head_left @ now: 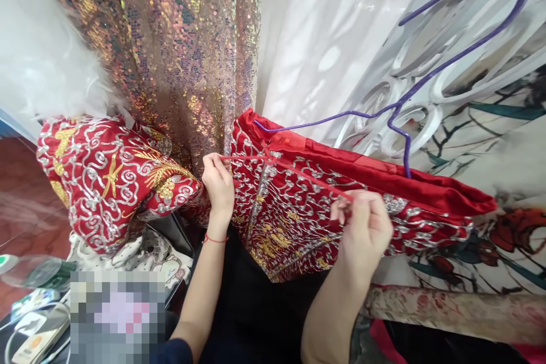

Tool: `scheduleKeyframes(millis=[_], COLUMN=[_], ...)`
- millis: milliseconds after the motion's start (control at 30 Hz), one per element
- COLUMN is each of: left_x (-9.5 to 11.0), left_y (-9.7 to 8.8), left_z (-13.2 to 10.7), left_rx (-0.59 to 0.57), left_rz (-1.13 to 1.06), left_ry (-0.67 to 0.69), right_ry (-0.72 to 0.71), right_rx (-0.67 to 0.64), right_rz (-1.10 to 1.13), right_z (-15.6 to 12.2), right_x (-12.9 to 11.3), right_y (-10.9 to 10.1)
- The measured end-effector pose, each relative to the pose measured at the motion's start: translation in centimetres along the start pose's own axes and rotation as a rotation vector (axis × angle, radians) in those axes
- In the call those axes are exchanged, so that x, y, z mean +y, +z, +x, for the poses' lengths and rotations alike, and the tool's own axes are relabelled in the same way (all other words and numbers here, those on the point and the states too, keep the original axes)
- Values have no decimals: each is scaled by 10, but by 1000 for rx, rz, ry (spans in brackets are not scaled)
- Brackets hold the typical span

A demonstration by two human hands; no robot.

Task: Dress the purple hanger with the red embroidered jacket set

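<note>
A red skirt (298,210) with silver and gold embroidery lies before me, its plain red satin waistband (362,162) along the top. From the waistband's left part comes a thin red drawstring (311,177), looped or knotted near its start. My left hand (218,182) is closed, pinching one end and drawing it leftward. The other end is pinched in my right hand (362,219), stretched down to the right. Both lengths look taut. A purple wire hanger (398,103) has its lower ends tucked at the waistband.
More red embroidered cloth (115,182) bunches at left. Behind hang a gold sequin fabric (183,40) and white cloth (324,28). White ring-patterned latticework (413,125) stands at right. A plastic bottle (38,270) and white cables (15,341) lie lower left, near a blurred-out patch.
</note>
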State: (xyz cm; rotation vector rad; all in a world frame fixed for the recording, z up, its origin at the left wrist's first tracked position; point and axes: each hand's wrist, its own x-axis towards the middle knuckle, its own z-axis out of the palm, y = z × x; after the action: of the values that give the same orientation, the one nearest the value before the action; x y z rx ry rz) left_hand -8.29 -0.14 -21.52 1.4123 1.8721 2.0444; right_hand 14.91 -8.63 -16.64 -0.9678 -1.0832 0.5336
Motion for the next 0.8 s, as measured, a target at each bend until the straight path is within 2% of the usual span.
scheduleKeyframes(millis=[33, 67, 133, 233, 333, 433, 533, 633, 700, 800], left_x=[1, 3, 11, 26, 38, 43, 47, 52, 55, 54], left_y=[4, 7, 7, 2, -2, -3, -4, -4, -4, -2], left_z=[3, 5, 5, -3, -8, -6, 1, 9, 14, 23], left_rx=[34, 56, 51, -120, -321, -398, -399, -369, -335, -165], left_rz=[-4, -11, -42, -86, -99, -113, -158, -211, -218, -189], left_ry=[9, 35, 142, 332, 413, 449, 483, 451, 427, 367], right_ry=[-10, 11, 125, 303, 316, 199, 6, -154, -209, -260], right_rx=[44, 33, -142, -471, -602, -632, -609, -543, -508, -503], right_rz=[19, 25, 37, 93, 100, 3, -186, -378, -465, -544], right_z=[4, 6, 7, 5, 8, 17, 26, 31, 34, 41], right_x=[-3, -5, -10, -10, -7, -6, -13, -22, -26, -30], right_y=[-1, -2, 1, 19, 50, 80, 95, 95, 91, 84])
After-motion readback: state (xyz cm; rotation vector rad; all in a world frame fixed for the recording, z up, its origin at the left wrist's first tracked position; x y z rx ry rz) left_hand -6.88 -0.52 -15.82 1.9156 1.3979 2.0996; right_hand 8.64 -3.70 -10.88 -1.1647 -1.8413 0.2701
